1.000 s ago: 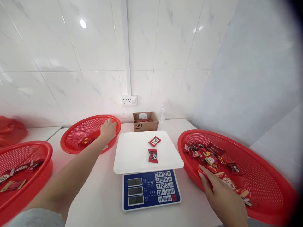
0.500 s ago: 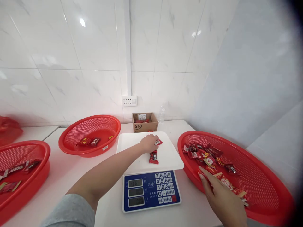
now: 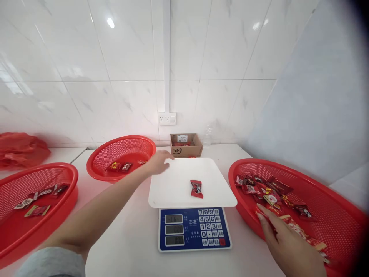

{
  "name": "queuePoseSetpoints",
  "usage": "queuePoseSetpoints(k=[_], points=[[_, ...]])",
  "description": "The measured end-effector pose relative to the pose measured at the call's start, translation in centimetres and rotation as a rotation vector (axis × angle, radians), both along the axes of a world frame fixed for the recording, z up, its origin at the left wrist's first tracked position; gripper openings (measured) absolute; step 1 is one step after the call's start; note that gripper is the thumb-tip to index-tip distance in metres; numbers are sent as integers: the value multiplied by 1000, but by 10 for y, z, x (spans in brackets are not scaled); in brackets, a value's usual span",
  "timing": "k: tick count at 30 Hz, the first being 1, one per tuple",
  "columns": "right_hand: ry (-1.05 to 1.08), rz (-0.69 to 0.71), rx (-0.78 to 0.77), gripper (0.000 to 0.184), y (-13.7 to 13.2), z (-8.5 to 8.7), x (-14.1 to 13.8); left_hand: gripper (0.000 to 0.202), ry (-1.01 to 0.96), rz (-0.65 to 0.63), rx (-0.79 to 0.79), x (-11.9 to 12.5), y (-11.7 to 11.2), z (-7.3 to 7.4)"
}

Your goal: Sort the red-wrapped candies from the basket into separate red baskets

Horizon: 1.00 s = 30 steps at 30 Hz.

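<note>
My left hand (image 3: 159, 162) hovers over the back left edge of the white scale pan (image 3: 170, 192), fingers apart with nothing seen in them. One red wrapped candy (image 3: 196, 189) lies on the pan. The digital scale (image 3: 194, 231) has a blue keypad panel facing me. My right hand (image 3: 288, 244) is at the near rim of the right red basket (image 3: 331, 188), thumb and fingers closed around something red that I cannot make out. Inside that basket lie several red wrapped candies (image 3: 272, 199), and longer packets beside my fingers.
Behind my left hand, a red basket (image 3: 96, 150) holds a few candies. Another red basket (image 3: 62, 165) with packets stands at the near left. A cardboard box (image 3: 187, 151) sits behind the scale, by a clear plastic container (image 3: 208, 134). Red plastic bags (image 3: 23, 148) lie far left.
My left hand has moved left from the pan's middle, and the candy it held is gone from its fingers. One candy stays on the pan. My right hand keeps its place at the basket.
</note>
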State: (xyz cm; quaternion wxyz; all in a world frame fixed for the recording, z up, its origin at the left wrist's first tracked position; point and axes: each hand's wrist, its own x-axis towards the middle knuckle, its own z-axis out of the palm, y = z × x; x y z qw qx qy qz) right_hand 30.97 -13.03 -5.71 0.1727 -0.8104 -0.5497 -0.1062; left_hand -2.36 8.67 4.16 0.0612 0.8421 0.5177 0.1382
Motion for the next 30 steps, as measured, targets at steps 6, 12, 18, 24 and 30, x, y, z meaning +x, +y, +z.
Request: queuePoseSetpoints(k=[6,12,18,24,30], points=[[36,-66,-53,47,1,6,-6,53,135,-671,-187,65,-54,-23],[62,-59,-75,47,0,7,-6,31,175,-606,-125,80,-58,-28],[60,-34,-48,46,0,7,-2,40,95,-13,69,19,-27,-8],[110,-33,-29,48,3,3,-1,48,38,297,133,-63,-10,-29],[232,-94,44,49,1,11,0,34,-179,303,426,-78,-58,-76]])
